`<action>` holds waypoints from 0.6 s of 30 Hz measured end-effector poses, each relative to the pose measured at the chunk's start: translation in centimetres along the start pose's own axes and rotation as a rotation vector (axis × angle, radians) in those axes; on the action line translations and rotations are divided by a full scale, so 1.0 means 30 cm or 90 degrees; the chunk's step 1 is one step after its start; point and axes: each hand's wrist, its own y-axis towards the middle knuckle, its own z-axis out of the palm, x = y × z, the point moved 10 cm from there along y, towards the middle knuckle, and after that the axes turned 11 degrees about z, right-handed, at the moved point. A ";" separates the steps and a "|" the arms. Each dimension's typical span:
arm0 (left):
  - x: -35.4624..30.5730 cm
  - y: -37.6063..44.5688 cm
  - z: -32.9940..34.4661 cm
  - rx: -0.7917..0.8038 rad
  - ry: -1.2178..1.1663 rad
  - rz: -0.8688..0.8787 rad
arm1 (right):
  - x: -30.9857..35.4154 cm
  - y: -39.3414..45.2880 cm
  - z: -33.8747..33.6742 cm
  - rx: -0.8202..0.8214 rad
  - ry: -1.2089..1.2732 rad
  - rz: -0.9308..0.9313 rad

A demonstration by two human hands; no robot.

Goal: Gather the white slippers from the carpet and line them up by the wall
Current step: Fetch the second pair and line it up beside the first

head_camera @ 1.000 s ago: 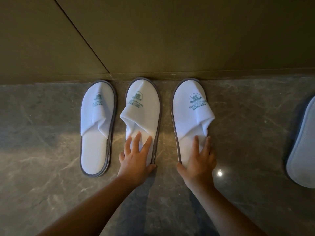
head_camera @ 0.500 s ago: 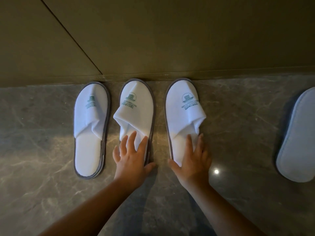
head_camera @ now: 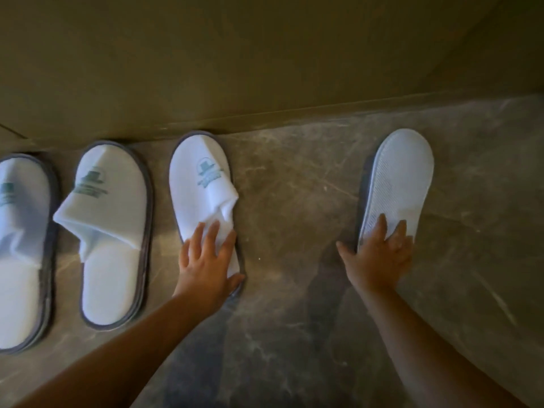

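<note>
Three white slippers stand in a row with toes at the wall [head_camera: 265, 54]: the first [head_camera: 20, 248] at the left edge, the second [head_camera: 114, 237], the third [head_camera: 203, 195]. The left hand [head_camera: 206, 266] lies flat, fingers spread, on the heel of the third. The right hand [head_camera: 379, 257] presses open on the fourth slipper [head_camera: 397, 187], which lies sole up on the marble floor [head_camera: 294, 201], well apart from the row.

**Dim, warm light, soft focus**

Low yellowish light. The slippers [head_camera: 113, 231] show brightest, slightly blurred, logos smeared. Faint sheen on the floor [head_camera: 294, 178] beside them; arm shadows fall below. The wall [head_camera: 265, 54] line above bends from wide-angle distortion.
</note>
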 end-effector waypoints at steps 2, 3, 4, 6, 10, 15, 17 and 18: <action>-0.004 0.004 0.000 -0.010 0.009 -0.010 | -0.060 0.032 0.017 0.010 0.008 0.034; -0.008 0.006 0.000 -0.011 0.011 -0.009 | -0.078 0.041 0.024 0.015 0.019 0.044; -0.011 0.006 0.000 -0.010 0.011 -0.008 | -0.088 0.045 0.030 0.019 0.037 0.049; -0.015 0.005 -0.002 -0.006 0.010 -0.010 | -0.091 0.049 0.034 0.027 0.081 0.048; -0.023 0.003 -0.003 0.008 0.015 -0.009 | -0.038 -0.003 -0.026 -0.005 0.253 -0.003; -0.018 0.006 -0.005 0.012 0.018 -0.007 | 0.128 -0.180 -0.004 0.151 0.538 -0.149; -0.015 0.008 -0.014 -0.001 0.005 -0.007 | 0.149 -0.216 0.035 0.238 0.627 -0.120; -0.015 0.010 -0.019 -0.007 0.004 -0.005 | 0.143 -0.224 0.051 0.261 0.649 -0.101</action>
